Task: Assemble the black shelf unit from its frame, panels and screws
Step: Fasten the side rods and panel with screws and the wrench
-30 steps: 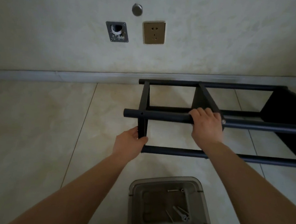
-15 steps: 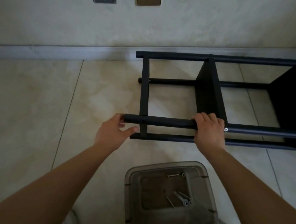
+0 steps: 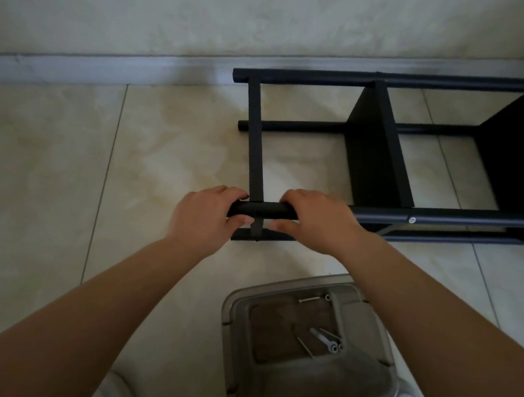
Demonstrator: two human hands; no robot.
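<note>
- Since half a second ago, both hands have closed in on the near tube's left end: left hand grips left of the crossbar, right hand grips right of it, likely steadying that joint for a screw.
- Black shelf unit lies on the floor by the far wall, cut off at right.
- Screws wait in the near container; their number is unclear.

Dim, soft indoor light, faint shadows, dark vignetted corners, wide-angle bending at edges, mostly sharp.
</note>
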